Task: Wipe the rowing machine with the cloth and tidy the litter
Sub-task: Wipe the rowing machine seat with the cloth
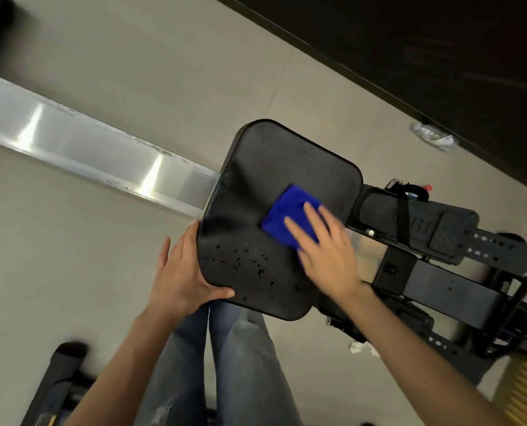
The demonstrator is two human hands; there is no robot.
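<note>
The black seat (265, 167) of the rowing machine fills the middle of the view, on a long silver rail (81, 146). Water droplets (243, 259) dot the seat's near part. My right hand (326, 253) presses flat on a folded blue cloth (286, 210) lying on the seat's right side. My left hand (182, 272) grips the seat's near left edge, thumb on top. A crushed clear plastic bottle (434, 136) lies on the floor by the dark wall. A crumpled white paper (362, 347) lies on the floor under the footrests.
Black footrests with straps (440, 229) extend to the right of the seat. My jeans-clad legs (231, 364) stand just below the seat. Another dark machine base (56, 382) sits at bottom left. Beige tiled floor (133, 56) surrounds the rail.
</note>
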